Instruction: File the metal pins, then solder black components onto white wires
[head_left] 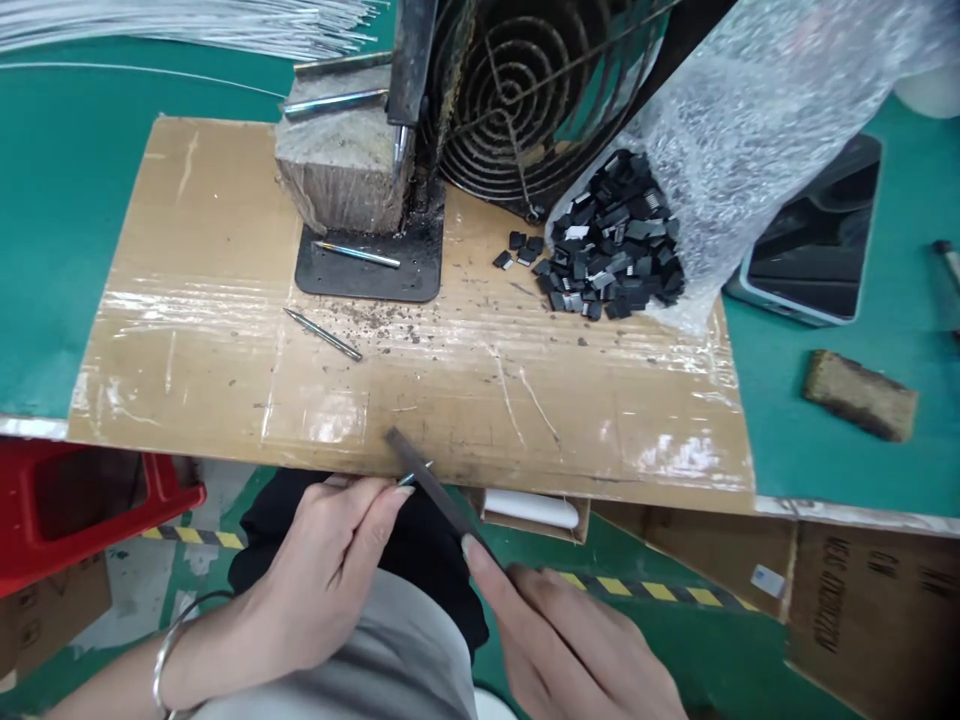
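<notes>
Our left grip [330, 565] pinches a slippery-looking metal rod [407, 479] behind its tip; our right grip [566, 630] clasps a stiff file [439, 498].

File [441, 496] partly hidden, red stool [82, 520] cropped

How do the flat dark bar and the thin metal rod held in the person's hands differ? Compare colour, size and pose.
The flat bar is dark and dull; the metal rod is bright and shiny. The flat bar shows a longer, wider length, the metal rod only a short, thin end. The flat bar slants down to the right hand, while the metal rod slants down to the left hand. Both are hand-held.
</notes>
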